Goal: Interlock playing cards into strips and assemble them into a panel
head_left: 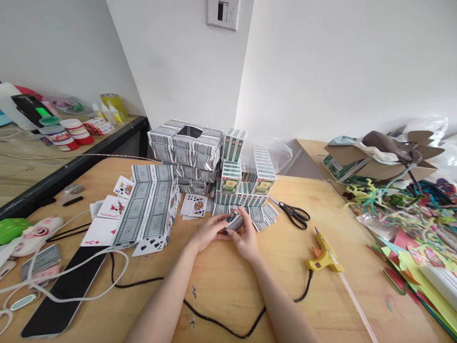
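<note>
Near the middle of the table, both hands close round a small stack of playing cards [235,222], backs facing up. My left hand [211,231] grips the stack's left side, and my right hand [247,238] wraps its right side. Loose cards [260,216] lie just beyond my right fingers. Behind my hands stand green-and-white card boxes [243,197] piled in rows. To their left is a stack of box shapes covered in playing cards [185,147], its top one with a dark opening. A folded panel of joined cards [148,205] stands left of my hands.
Black-handled scissors [294,214] and a yellow glue gun [324,255] lie to the right, its black cable [221,326] running under my forearms. A black phone-like slab [67,290] and white cord lie left. Coloured paper [410,267] and a cardboard box [382,157] crowd the right.
</note>
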Motion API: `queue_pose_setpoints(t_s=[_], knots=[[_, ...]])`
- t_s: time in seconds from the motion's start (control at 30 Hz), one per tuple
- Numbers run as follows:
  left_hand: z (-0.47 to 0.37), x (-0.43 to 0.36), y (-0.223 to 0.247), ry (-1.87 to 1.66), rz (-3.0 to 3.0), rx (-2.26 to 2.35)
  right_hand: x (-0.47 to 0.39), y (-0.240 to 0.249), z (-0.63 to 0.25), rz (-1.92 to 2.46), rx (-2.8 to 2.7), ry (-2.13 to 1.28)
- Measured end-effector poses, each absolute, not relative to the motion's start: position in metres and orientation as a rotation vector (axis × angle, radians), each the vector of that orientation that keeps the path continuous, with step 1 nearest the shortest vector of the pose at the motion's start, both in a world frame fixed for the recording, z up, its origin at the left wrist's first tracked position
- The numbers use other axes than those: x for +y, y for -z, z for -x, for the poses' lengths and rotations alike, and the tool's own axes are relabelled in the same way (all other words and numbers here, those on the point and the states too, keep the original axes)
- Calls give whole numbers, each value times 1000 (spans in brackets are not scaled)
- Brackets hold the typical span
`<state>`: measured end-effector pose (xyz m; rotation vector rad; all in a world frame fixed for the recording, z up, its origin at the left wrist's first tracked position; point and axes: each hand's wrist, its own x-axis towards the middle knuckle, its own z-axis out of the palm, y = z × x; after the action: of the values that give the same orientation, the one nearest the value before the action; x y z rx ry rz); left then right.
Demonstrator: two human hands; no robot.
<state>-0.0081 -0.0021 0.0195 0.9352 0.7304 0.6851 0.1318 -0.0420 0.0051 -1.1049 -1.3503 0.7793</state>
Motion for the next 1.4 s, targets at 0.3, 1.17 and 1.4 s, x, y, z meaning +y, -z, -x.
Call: queue_pose_setpoints(t_s=[0.3,1.17,1.4], knots=[[21,3,-23,-604,-994,657,-37,-2,-136,1183,-1333,-862],[4,-2,-5,-952,-1935,1017,-32,3,-136,1303,-845,-1189],[6,-2,-7,-942,-1966,1016,-32,0,-138,1243,-858,-1226]])
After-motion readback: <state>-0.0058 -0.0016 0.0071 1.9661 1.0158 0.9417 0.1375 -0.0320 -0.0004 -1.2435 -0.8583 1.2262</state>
